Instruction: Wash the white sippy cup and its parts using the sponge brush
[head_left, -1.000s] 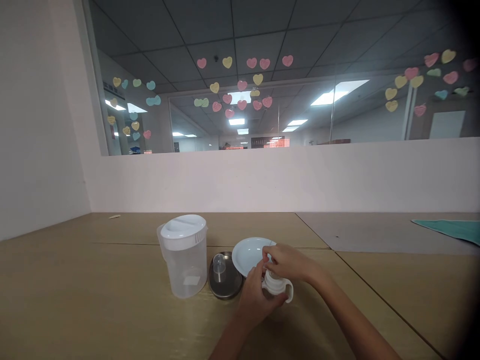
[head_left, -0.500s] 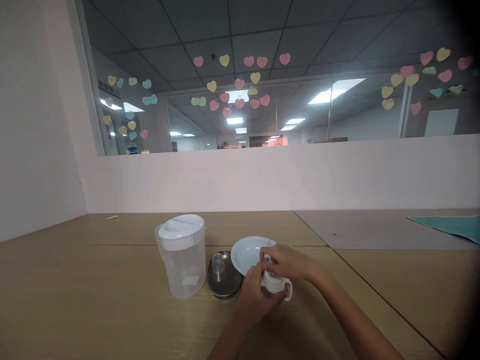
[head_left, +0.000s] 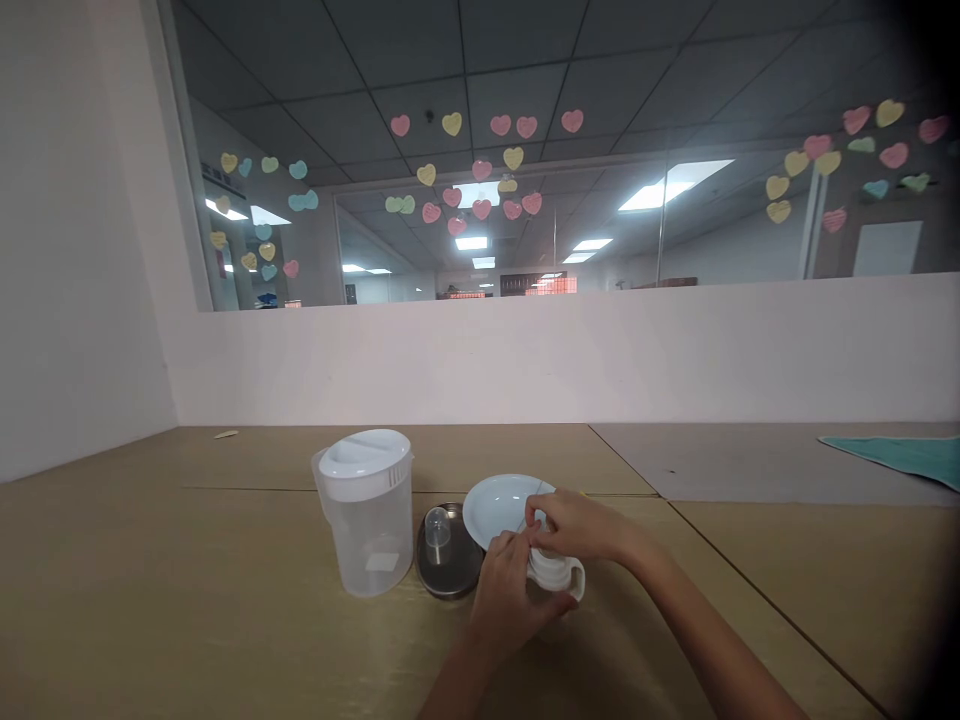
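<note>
A white baby bottle (head_left: 553, 574) with a looped side handle stands low over the table, partly hidden by my hands. My left hand (head_left: 510, 590) is wrapped round its left side, thumb along the front. Over the bottle's top, my right hand (head_left: 570, 525) is closed in a pinch, its fingertips close to my left fingers. A thin, faint line shows by the pinch, too fine to name. Left of my hands, a clear dome-shaped cap (head_left: 437, 530) stands on a dark metal tray (head_left: 459, 582). Behind my hands lies a white plate (head_left: 499, 500).
A translucent pitcher (head_left: 371, 535) with a white lid stands left of the tray. A teal cloth (head_left: 900, 458) lies at the far right. A small flat pale piece (head_left: 226, 434) lies at the back left. A low white wall (head_left: 480, 365) with a window bounds the table.
My right fingertips have shifted slightly right and drawn a little apart from my left fingers. My left hand keeps its hold on the bottle. The view has tilted very slightly.
</note>
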